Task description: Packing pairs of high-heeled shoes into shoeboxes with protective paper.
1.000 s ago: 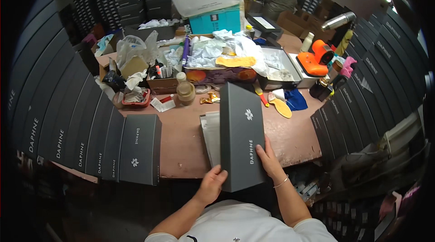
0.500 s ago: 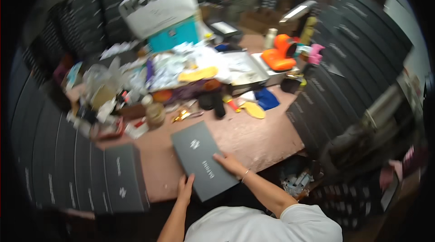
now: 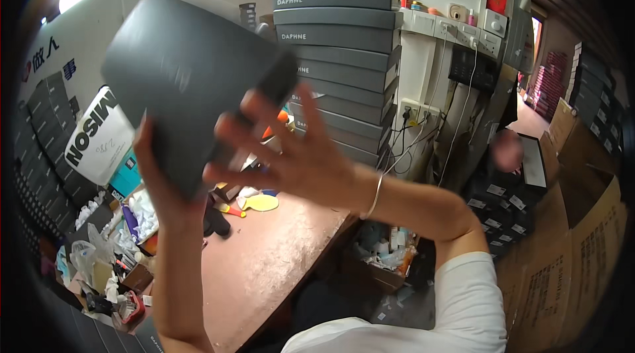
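Note:
A dark grey shoebox (image 3: pixel 192 55) is raised in front of me, tilted and a little blurred. My left hand (image 3: pixel 169 188) grips it from below, thumb along its left side, the other fingers hidden behind it. My right hand (image 3: pixel 297 161) is open at the box's right lower edge, fingers spread; whether a fingertip touches the box I cannot tell. Just beyond stands a tall stack of similar grey shoeboxes (image 3: pixel 337 29).
Below is a pink worktable (image 3: pixel 264 254), with a yellow insole (image 3: pixel 260 203) and plastic bags (image 3: pixel 83 257) on it. Wall sockets (image 3: pixel 417 115) with cables are right of the stack. A large open carton (image 3: pixel 569 254) and a bin of scraps (image 3: pixel 383 260) stand at the right.
The shoebox has been lifted off the table up to head height, toward the stack. My right hand has come off its lid and opened. The view has swung up and right.

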### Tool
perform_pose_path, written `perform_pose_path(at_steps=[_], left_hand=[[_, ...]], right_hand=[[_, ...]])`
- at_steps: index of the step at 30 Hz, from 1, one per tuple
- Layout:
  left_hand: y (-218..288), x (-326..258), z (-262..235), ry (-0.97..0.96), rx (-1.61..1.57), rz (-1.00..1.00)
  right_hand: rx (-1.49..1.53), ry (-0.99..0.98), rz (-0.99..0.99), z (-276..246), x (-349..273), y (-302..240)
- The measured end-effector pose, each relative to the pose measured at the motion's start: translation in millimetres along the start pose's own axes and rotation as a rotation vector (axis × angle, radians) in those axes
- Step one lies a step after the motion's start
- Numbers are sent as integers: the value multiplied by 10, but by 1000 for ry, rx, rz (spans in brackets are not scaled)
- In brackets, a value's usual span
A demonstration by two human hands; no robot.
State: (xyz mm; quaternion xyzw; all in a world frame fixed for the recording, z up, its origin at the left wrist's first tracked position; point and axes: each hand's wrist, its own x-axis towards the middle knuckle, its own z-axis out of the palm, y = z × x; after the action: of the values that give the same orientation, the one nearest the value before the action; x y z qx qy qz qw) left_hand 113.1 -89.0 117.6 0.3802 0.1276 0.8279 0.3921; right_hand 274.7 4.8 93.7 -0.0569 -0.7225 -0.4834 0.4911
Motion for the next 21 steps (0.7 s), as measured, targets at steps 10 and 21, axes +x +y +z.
perform_pose_path(at_steps=[10, 21], left_hand=[[-373, 694, 1242, -632, 802, 383], [-46, 22, -414, -186, 1134, -333]], right_hand=[[25, 156, 62, -347, 728, 3189], [756, -384, 567, 230, 312, 4054]])
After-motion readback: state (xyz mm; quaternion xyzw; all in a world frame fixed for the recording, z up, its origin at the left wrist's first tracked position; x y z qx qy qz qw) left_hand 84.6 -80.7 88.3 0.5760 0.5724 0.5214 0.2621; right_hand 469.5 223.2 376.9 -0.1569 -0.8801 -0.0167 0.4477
